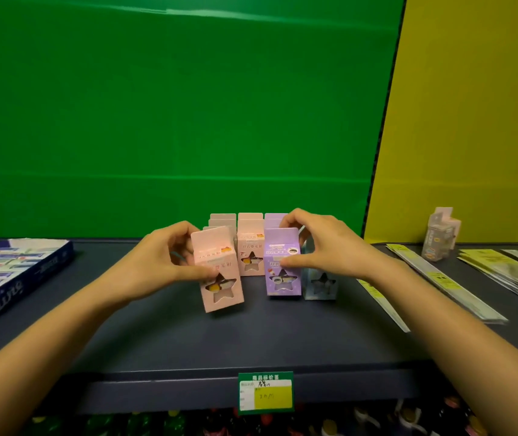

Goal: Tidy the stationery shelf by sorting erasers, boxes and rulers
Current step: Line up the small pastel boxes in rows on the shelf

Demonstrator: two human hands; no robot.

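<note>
Small carton-shaped boxes with star windows stand in rows at the middle of the dark shelf (pixel 251 335). My left hand (pixel 169 259) grips a pink box (pixel 220 278), which leans to the left at the front of the left row. My right hand (pixel 323 243) pinches a purple box (pixel 283 272) at the front of its row. Between them another pink box (pixel 250 247) stands upright, with more boxes behind it. A pale blue box (pixel 320 284) sits just right of the purple one, partly hidden by my right hand.
A blue tray of erasers (pixel 9 275) lies at the left. Packaged rulers (pixel 440 278) fan out at the right, with a clear packet (pixel 438 237) standing behind them. A price tag (pixel 265 393) hangs on the shelf's front edge. Green and yellow panels back the shelf.
</note>
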